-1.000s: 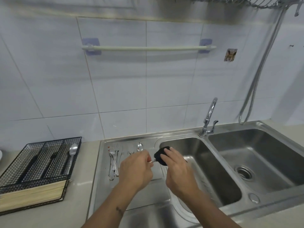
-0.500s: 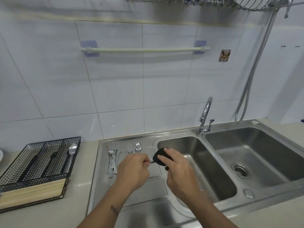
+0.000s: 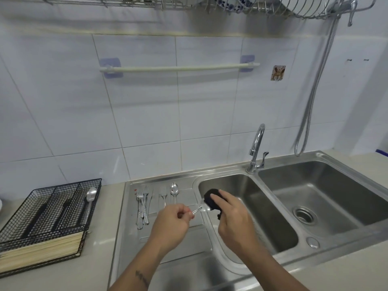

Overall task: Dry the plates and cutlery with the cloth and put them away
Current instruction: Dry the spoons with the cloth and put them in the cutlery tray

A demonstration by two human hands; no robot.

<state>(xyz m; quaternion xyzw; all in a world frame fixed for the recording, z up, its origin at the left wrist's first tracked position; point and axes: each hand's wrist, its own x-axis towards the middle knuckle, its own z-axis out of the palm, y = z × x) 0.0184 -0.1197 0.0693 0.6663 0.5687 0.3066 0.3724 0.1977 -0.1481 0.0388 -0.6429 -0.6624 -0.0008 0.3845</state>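
The plates (image 3: 235, 3) in the wall rack (image 3: 189, 4) are cut off by the top edge, and the spoon (image 3: 202, 208) over the sink (image 3: 247, 215) rim is blurred, its bowl mostly hidden. The right hand (image 3: 233, 215) curls around the dark cloth (image 3: 212, 201), wrapped over that bowl. The left hand (image 3: 171, 222) pinches the handle end, just left of the cloth, above the forks (image 3: 142, 206) on the drainboard.

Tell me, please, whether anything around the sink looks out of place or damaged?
Nothing stands out. The steel forks and spoon lie in neat rows on the steel drainboard, and another spoon sits in the black wire tray.
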